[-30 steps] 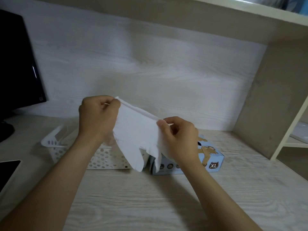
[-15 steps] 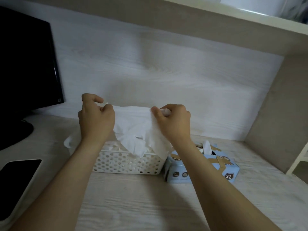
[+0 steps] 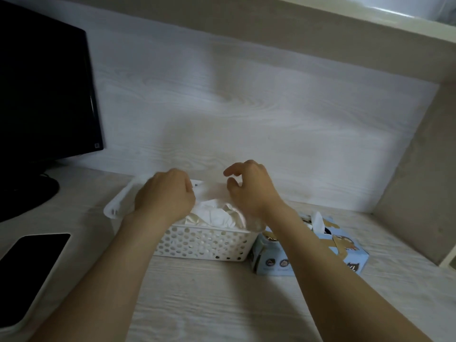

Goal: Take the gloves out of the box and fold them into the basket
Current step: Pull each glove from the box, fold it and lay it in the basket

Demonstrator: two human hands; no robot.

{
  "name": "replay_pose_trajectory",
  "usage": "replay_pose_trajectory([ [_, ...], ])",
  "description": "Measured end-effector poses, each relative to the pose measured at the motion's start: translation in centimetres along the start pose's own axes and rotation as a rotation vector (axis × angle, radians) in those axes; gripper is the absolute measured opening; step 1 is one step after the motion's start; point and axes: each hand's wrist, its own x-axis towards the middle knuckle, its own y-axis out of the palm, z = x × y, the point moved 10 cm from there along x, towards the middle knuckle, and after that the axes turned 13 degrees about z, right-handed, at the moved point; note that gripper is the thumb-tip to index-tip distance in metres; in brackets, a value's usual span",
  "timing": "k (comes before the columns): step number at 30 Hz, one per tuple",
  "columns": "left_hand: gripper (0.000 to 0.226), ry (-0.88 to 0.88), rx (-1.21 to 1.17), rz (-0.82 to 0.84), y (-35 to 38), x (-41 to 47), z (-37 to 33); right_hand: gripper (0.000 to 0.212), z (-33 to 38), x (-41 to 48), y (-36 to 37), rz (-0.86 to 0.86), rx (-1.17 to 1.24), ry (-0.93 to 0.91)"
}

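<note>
A white perforated basket (image 3: 204,243) stands on the desk, with crumpled white gloves (image 3: 214,214) lying in it. My left hand (image 3: 165,196) hovers low over the basket's left half, back toward me, its fingers curled under and hidden. My right hand (image 3: 249,188) is over the right half, thumb and fingers loosely curled and apart, holding nothing. Right of the basket and touching it lies the light blue glove box (image 3: 345,257). A white glove tip (image 3: 317,220) sticks up from its opening.
A black monitor (image 3: 44,95) on its stand fills the left back. A dark phone (image 3: 32,262) lies at the front left. The shelf's side panel (image 3: 419,169) closes the right, and a shelf board runs overhead.
Both hands lowered the stretched glove from chest height into the basket. My right hand let go of it. The view shifted right and down.
</note>
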Motion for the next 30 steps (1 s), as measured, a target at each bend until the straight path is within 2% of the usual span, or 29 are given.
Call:
replay_pose_trajectory([
  [2,0.023,-0.046,0.007,0.126,1.2,0.0,0.3,0.034,0.2,-0.8,1.3,0.176,0.057,-0.037],
  [4,0.026,-0.071,0.008,0.164,1.6,0.0,0.6,0.032,-0.2,-1.7,2.2,0.262,0.063,-0.035],
  [7,0.022,-0.06,0.076,0.13,1.3,-0.2,0.2,0.033,-0.5,-3.0,1.1,0.128,0.13,-0.061],
  [10,0.014,0.048,0.187,-0.034,0.2,-1.1,-2.5,0.03,-1.1,-4.7,-1.2,-0.118,0.218,-0.121],
  [12,0.017,0.171,0.186,-0.158,-0.4,-2.3,-5.3,0.03,-2.4,-5.8,-2.0,-0.202,0.234,-0.123],
  [16,0.025,0.476,0.182,-0.259,1.5,-5.1,-11.0,0.036,-6.4,-7.6,-2.7,-0.163,0.157,-0.024],
  [19,0.029,0.611,0.245,-0.289,4.4,-7.1,-13.7,0.035,-9.4,-9.1,-2.9,-0.119,0.08,0.055],
  [22,0.032,0.674,0.293,-0.231,7.4,-7.8,-15.0,0.039,-11.3,-10.4,-2.8,-0.101,0.046,0.098],
  [25,0.038,0.699,0.331,-0.161,9.1,-7.6,-15.1,0.047,-12.4,-11.1,-2.9,-0.105,0.135,0.101],
  [27,0.039,0.713,0.345,-0.149,9.4,-7.7,-15.2,0.036,-13.1,-11.2,-2.7,-0.082,0.198,0.105],
  [28,0.037,0.718,0.359,-0.148,9.4,-7.8,-15.1,0.026,-13.2,-11.1,-2.4,-0.074,0.196,0.103],
  [30,0.034,0.732,0.39,-0.143,9.6,-8.0,-15.3,0.019,-13.6,-10.9,-2.0,-0.074,0.161,0.104],
])
